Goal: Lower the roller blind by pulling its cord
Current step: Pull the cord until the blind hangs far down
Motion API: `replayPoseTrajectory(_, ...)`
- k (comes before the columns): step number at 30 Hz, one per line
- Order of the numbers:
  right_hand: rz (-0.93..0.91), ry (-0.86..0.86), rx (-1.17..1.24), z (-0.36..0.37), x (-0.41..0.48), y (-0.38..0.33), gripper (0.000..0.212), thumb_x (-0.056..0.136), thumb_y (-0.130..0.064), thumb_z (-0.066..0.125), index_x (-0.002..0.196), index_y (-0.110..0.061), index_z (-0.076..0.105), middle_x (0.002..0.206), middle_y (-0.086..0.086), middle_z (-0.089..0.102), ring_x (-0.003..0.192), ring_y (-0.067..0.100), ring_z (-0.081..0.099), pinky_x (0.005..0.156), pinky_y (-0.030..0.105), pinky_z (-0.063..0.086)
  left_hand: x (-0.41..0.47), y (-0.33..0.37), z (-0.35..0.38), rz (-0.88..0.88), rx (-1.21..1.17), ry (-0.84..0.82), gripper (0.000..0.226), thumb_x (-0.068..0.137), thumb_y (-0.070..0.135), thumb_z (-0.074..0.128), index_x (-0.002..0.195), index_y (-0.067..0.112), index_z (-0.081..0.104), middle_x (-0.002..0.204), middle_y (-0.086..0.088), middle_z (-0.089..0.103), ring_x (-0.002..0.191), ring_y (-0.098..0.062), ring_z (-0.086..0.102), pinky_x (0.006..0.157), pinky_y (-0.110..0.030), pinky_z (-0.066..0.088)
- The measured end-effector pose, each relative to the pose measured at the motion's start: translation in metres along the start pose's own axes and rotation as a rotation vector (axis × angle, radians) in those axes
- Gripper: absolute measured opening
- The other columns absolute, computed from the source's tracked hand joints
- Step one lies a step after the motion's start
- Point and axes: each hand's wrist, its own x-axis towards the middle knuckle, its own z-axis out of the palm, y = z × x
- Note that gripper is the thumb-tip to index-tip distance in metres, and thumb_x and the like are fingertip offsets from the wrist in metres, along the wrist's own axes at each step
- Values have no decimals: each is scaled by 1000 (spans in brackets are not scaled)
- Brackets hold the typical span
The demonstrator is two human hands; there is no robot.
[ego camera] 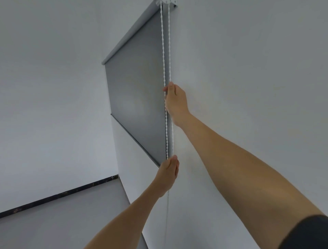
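Observation:
A grey roller blind (136,99) hangs on the white wall, its bottom bar (134,140) partway down. A white beaded cord (164,53) runs in two strands from the bracket (167,2) at the top right of the blind. My right hand (176,101) is raised and shut on the cord at mid height. My left hand (168,175) grips the cord lower down, level with the blind's bottom corner. Below my left hand the cord hangs on as a thin line.
White walls surround the blind. A dark skirting strip (58,194) runs along the base of the left wall above a grey floor (62,222). My dark sleeve (308,232) shows at the bottom right.

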Motion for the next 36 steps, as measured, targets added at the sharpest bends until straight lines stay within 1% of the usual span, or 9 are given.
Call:
replayPoseTrajectory(3, -75, 47, -67, 0, -6, 7, 37, 108, -28, 30, 80, -22, 54, 74, -3, 53, 67, 17, 48, 68, 34, 43, 1, -4, -7, -84, -27, -102, 55, 106, 52, 26, 75, 13, 48, 63, 0, 41, 54, -13, 36, 54, -25, 33)
replayPoseTrajectory(5, -106, 54, -98, -1, -10, 11, 37, 109, -29, 29, 80, -22, 52, 71, -5, 52, 64, 14, 47, 68, 32, 44, 4, -6, -14, -104, -89, -84, 61, 104, 58, 24, 88, 11, 59, 72, -2, 59, 66, -15, 56, 68, -29, 45)
replayPoseTrajectory(7, -113, 46, -108, -3, -15, 16, 38, 110, -30, 29, 81, -22, 52, 71, -7, 52, 64, 11, 47, 69, 30, 43, 12, -2, -21, -123, -174, -26, 65, 103, 60, 25, 99, 9, 65, 83, -6, 68, 82, -22, 65, 78, -36, 49)
replayPoseTrajectory(15, -92, 18, -184, -9, -48, 49, 37, 110, -33, 29, 83, -22, 52, 76, -7, 58, 70, 8, 55, 67, 24, 42, 58, 86, -51, 46, -193, 92, 67, 107, 54, 20, 119, 6, 66, 113, -17, 74, 106, -30, 70, 96, -42, 56)
replayPoseTrajectory(17, -83, -10, -188, -11, -59, 60, 37, 110, -33, 28, 88, -20, 55, 80, -7, 61, 72, 4, 58, 67, 23, 46, 69, 110, -55, 83, -233, 126, 64, 107, 50, 24, 124, 3, 63, 117, -18, 72, 107, -29, 70, 90, -38, 58)
replayPoseTrajectory(21, -77, -29, -209, -14, -82, 82, 39, 110, -34, 27, 84, -20, 51, 69, -8, 52, 55, 1, 45, 56, 19, 39, 84, 152, -60, 163, -274, 135, 51, 107, 47, 32, 112, 8, 63, 96, -10, 74, 83, -18, 74, 68, -26, 58)
replayPoseTrajectory(28, 40, -106, -260, -16, -120, 113, 38, 109, -38, 29, 78, -25, 46, 60, -8, 44, 47, 5, 38, 49, 19, 37, 107, 204, -50, 225, -323, 120, 35, 106, 43, 42, 106, 14, 61, 85, -3, 72, 68, -13, 71, 64, -26, 58)
replayPoseTrajectory(32, 60, -198, -334, -20, -153, 142, 33, 108, -26, 34, 79, -20, 46, 55, -11, 41, 46, 4, 37, 49, 19, 33, 112, 216, -43, 224, -284, 218, 36, 109, 40, 35, 108, 14, 61, 74, 2, 52, 48, -5, 43, 47, -19, 37)
replayPoseTrajectory(36, 83, -268, -320, -26, -162, 148, 37, 108, -37, 32, 78, -21, 46, 56, -12, 42, 49, 5, 35, 51, 20, 31, 105, 205, -33, 240, -239, 252, 38, 110, 32, 31, 83, 17, 52, 64, 3, 37, 36, -3, 31, 39, -20, 25)
